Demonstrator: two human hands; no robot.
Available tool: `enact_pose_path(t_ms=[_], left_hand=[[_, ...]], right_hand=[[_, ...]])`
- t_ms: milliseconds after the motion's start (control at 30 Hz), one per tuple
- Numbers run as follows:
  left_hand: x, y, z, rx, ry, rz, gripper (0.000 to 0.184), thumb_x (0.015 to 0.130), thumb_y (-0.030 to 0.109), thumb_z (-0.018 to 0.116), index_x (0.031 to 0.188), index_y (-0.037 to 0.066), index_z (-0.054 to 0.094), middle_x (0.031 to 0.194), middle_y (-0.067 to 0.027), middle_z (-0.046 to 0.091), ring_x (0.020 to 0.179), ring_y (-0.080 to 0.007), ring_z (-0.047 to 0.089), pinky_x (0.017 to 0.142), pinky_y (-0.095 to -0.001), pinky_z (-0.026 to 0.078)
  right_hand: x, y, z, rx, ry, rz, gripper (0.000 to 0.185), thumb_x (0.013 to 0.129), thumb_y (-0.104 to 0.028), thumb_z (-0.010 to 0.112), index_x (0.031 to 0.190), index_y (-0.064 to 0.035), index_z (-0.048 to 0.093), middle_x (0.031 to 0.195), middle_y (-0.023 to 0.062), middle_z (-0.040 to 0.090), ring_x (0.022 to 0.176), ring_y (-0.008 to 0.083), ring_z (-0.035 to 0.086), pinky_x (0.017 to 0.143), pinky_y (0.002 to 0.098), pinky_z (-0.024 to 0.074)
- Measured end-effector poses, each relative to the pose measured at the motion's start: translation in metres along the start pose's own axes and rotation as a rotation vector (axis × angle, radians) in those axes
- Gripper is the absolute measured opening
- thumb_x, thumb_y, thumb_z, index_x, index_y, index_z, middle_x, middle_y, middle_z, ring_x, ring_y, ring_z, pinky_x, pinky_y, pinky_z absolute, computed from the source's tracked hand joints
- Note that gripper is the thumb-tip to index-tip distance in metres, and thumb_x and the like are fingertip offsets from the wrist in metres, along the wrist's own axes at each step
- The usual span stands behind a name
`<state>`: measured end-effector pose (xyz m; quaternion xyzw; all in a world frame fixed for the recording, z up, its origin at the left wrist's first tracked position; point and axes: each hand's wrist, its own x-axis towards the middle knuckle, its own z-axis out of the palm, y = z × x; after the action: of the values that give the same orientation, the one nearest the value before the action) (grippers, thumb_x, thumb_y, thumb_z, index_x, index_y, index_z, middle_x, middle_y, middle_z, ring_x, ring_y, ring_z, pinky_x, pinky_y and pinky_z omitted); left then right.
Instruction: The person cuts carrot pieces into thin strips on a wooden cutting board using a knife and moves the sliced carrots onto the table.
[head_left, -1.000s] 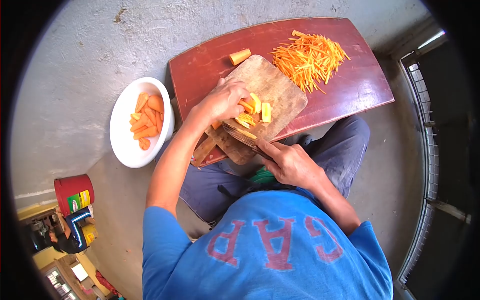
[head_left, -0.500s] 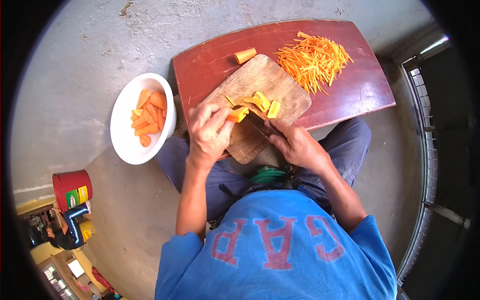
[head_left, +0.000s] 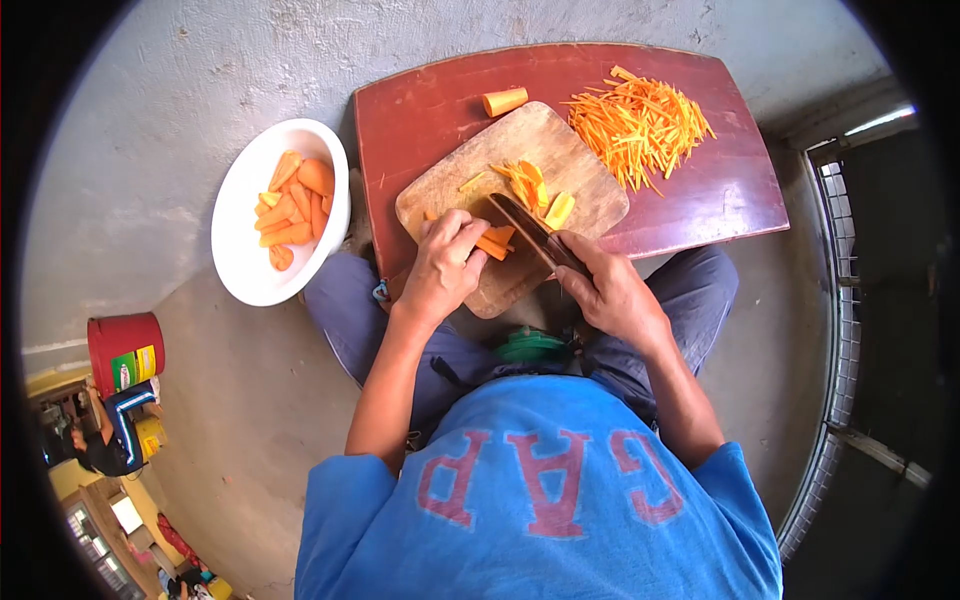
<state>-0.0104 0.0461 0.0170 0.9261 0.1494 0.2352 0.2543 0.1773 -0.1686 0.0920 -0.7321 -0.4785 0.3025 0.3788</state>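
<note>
My left hand (head_left: 445, 262) pinches orange carrot pieces (head_left: 496, 242) against the lower left part of the wooden cutting board (head_left: 590, 180). In my right hand (head_left: 615, 296) is a dark-bladed knife (head_left: 527, 222), its blade slanting over the board just right of those pieces. Beyond the blade lie yellow-orange carrot slices (head_left: 525, 182) and a separate pale chunk (head_left: 560, 210). A cut carrot piece (head_left: 505, 101) rests on the red table behind the board. To the board's right is a heap of thin carrot strips (head_left: 640, 125).
The board lies on a red table (head_left: 720, 205). At left, a white basin (head_left: 237, 240) holds several carrots (head_left: 300, 200). A red bucket (head_left: 125, 352) stands lower left, near another person (head_left: 112, 435). A metal-framed mesh (head_left: 835, 300) runs along the right.
The left hand has gone from lifting a carrot piece off the board to holding pieces down on it. The knife now slants right of them, and more cut slices lie near the board's middle.
</note>
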Motion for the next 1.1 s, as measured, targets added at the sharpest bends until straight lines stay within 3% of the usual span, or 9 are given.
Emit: enact_pose_path(t_ms=[167,267,367,567,667,767,867,1067,1100], left_hand=[[-0.006,0.025,-0.008,-0.020,0.013,-0.135,0.064,0.085,-0.004,0.081,0.147,0.003,0.069,0.134,-0.0172,0.063,0.122,-0.0410,0.067,0.111,-0.0515,0.053],[-0.013,0.027,0.001,-0.006,0.060,-0.152,0.070,0.085,-0.005,0.078,0.153,0.005,0.065,0.137,-0.0184,0.061,0.117,-0.0391,0.069,0.107,-0.0494,0.056],[-0.016,0.024,0.008,-0.115,0.008,-0.264,0.069,0.085,-0.008,0.076,0.152,0.004,0.065,0.135,-0.0183,0.061,0.110,-0.0350,0.071,0.101,-0.0459,0.060],[0.000,0.014,0.005,-0.160,-0.029,-0.277,0.075,0.086,-0.010,0.074,0.159,0.002,0.062,0.139,-0.0179,0.062,0.107,-0.0287,0.073,0.096,-0.0413,0.063],[0.006,0.011,0.005,-0.213,-0.072,-0.296,0.077,0.087,-0.010,0.074,0.161,0.003,0.061,0.141,-0.0177,0.062,0.108,-0.0293,0.072,0.098,-0.0414,0.063],[0.009,0.015,-0.001,-0.274,-0.126,-0.361,0.074,0.085,-0.004,0.076,0.158,0.000,0.060,0.148,-0.0248,0.059,0.137,-0.0452,0.062,0.120,-0.0490,0.051],[-0.001,0.012,0.008,-0.128,-0.069,-0.289,0.080,0.085,-0.006,0.076,0.162,0.004,0.059,0.141,-0.0187,0.062,0.116,-0.0342,0.070,0.105,-0.0432,0.061],[-0.005,0.025,0.008,-0.144,-0.007,-0.267,0.087,0.084,-0.001,0.083,0.165,0.007,0.055,0.142,-0.0189,0.062,0.127,-0.0384,0.067,0.112,-0.0462,0.058],[-0.006,0.026,0.007,-0.142,0.003,-0.262,0.087,0.084,0.000,0.085,0.165,0.007,0.055,0.142,-0.0189,0.062,0.127,-0.0384,0.067,0.111,-0.0461,0.058]], right_hand=[[-0.019,-0.010,0.004,0.027,0.006,0.086,0.048,0.109,-0.012,0.072,0.153,0.0025,0.061,0.119,0.0297,0.077,0.112,0.0455,0.078,0.094,0.0479,0.0589],[-0.023,-0.009,0.003,0.039,-0.017,0.058,0.047,0.107,-0.010,0.070,0.151,0.0040,0.061,0.126,0.0325,0.077,0.120,0.0508,0.074,0.098,0.0518,0.0599],[-0.025,-0.001,0.000,0.052,-0.041,0.004,0.048,0.107,-0.011,0.071,0.152,0.0046,0.062,0.129,0.0312,0.078,0.122,0.0482,0.076,0.100,0.0498,0.0602],[-0.013,0.005,-0.003,0.060,-0.002,0.004,0.049,0.108,-0.010,0.072,0.153,0.0051,0.061,0.132,0.0301,0.078,0.124,0.0458,0.077,0.102,0.0476,0.0600],[0.002,0.005,-0.004,-0.002,-0.034,0.028,0.050,0.108,-0.010,0.071,0.153,0.0062,0.060,0.133,0.0302,0.078,0.126,0.0449,0.077,0.104,0.0468,0.0596],[0.005,0.010,0.002,0.059,-0.007,0.012,0.052,0.106,-0.016,0.076,0.153,0.0029,0.063,0.117,0.0294,0.078,0.109,0.0392,0.079,0.098,0.0440,0.0592],[-0.005,0.008,0.005,0.061,0.011,-0.032,0.052,0.107,-0.017,0.076,0.153,0.0045,0.063,0.117,0.0290,0.078,0.108,0.0356,0.079,0.097,0.0431,0.0591],[-0.020,0.008,0.017,0.174,-0.005,0.026,0.054,0.110,-0.016,0.074,0.156,0.0075,0.060,0.127,0.0267,0.079,0.119,0.0257,0.076,0.104,0.0397,0.0575],[-0.021,0.004,0.018,0.168,-0.008,0.034,0.053,0.109,-0.014,0.074,0.155,0.0080,0.059,0.126,0.0292,0.078,0.119,0.0295,0.077,0.103,0.0412,0.0579]])
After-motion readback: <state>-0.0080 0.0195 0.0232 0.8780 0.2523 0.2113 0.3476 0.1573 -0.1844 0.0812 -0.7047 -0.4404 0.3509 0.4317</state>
